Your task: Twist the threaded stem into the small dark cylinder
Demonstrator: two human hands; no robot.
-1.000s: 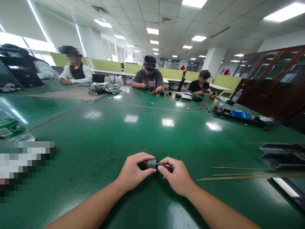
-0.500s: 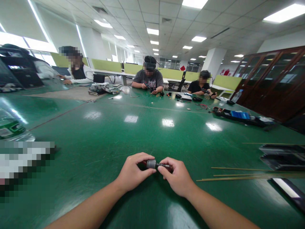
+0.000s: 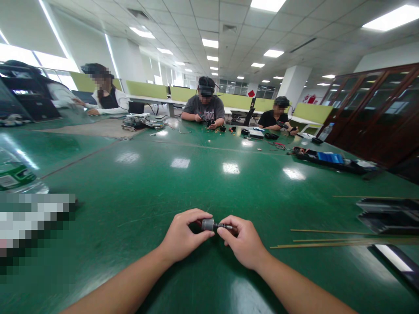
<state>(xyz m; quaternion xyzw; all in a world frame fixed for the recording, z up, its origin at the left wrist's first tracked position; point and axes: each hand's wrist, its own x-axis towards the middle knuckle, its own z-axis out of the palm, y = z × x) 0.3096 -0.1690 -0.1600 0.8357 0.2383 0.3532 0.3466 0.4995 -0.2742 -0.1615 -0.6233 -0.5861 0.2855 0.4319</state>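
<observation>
Since its grey collar [image 3: 207, 224] looks metallic, the small shafted piece [image 3: 209, 225] is probably stiff, light and perhaps slick. It sits level between both hands, toward the near edge of the surface [image 3: 209, 187]. The left hand [image 3: 181, 235] has its fingers around the collar, likely the surest hold; the right hand's [image 3: 245, 242] fingers pinch the slimmer shaft [image 3: 225, 226].

Above me, a white tiled ceiling [image 3: 240, 48] carries bright rectangular light panels [image 3: 210, 43]; their glare lies on the glossy green tabletop [image 3: 147, 192] before me; to my left, pale window blinds [image 3: 78, 39] hang above bright glass; farther back stand lime-green desk partitions [image 3: 146, 90] and a square white column [image 3: 292, 86]; to my right, dark reddish-brown wooden cabinets [image 3: 376, 109] have glass doors.
</observation>
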